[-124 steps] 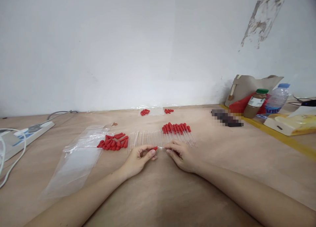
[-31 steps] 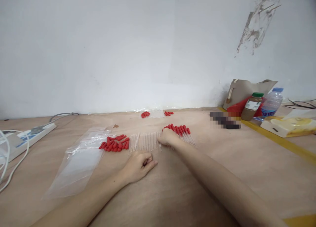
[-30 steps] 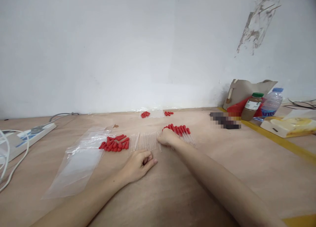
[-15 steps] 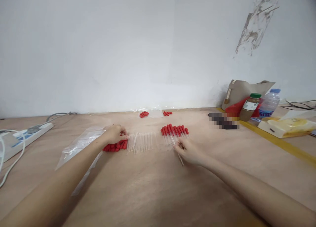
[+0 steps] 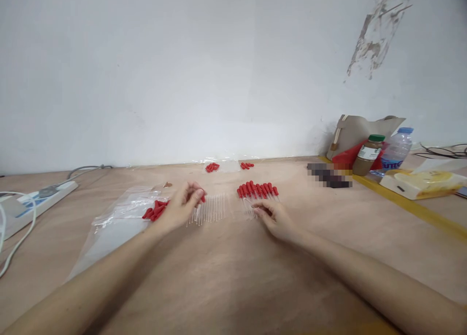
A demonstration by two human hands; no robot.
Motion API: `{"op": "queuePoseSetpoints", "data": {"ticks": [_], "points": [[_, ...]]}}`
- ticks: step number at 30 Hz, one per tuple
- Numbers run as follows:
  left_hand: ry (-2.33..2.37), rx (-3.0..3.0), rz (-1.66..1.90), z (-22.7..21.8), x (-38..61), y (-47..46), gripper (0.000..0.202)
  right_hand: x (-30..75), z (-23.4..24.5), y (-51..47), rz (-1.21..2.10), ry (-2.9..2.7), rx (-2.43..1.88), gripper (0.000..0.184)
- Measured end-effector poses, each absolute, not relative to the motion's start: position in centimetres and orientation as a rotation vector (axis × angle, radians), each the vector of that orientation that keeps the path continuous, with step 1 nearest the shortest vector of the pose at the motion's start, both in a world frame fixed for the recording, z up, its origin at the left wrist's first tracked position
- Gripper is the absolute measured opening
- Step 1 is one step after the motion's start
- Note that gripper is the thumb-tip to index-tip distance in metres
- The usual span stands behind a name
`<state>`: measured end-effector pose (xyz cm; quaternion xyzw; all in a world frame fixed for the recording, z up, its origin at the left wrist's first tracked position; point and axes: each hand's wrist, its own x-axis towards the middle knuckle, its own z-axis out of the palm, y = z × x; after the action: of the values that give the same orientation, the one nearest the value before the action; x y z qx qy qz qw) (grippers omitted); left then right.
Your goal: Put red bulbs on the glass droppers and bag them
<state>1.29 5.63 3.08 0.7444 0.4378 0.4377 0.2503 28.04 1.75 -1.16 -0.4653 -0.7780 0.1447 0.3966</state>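
My left hand (image 5: 187, 202) is closed in a pinch on a red rubber dropper bulb (image 5: 203, 197), held over a row of clear glass dropper tubes (image 5: 213, 208). My right hand (image 5: 273, 217) is closed on a thin glass dropper tube (image 5: 249, 202), whose far end points toward the left. Just beyond it, finished-looking droppers (image 5: 257, 189) with red bulbs on their tubes lie side by side. Beside my left wrist, a pile of loose red bulbs (image 5: 156, 210) rests on a clear plastic bag (image 5: 118, 216), partly hidden by my forearm.
Two small groups of red bulbs (image 5: 212, 167) lie near the wall on clear plastic. A white power strip (image 5: 58, 199) with cables is at the left. To the right are a blurred dark object (image 5: 328, 174), a green-capped jar (image 5: 368, 155), a water bottle (image 5: 397, 150) and a wipes pack (image 5: 423, 183).
My left hand has moved right from the bulb pile, carrying a red bulb. My right hand has shifted slightly left, and its tube now angles toward my left hand.
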Motion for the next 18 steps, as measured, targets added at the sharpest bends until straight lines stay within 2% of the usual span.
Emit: {"op": "queuePoseSetpoints", "data": {"ticks": [3,9,18], "points": [[0.995,1.842,1.081,1.2,3.7,3.4,0.025,26.6,-0.6,1.7,0.298,-2.065,-1.052,0.017],[0.971,1.586,0.995,-1.4,5.0,1.9,0.024,25.4,-1.0,0.8,0.229,-2.056,-0.981,0.015],[0.986,1.745,1.018,-1.8,5.0,1.9,0.033,25.6,-2.0,0.5,0.234,-2.066,-0.99,0.013]]}}
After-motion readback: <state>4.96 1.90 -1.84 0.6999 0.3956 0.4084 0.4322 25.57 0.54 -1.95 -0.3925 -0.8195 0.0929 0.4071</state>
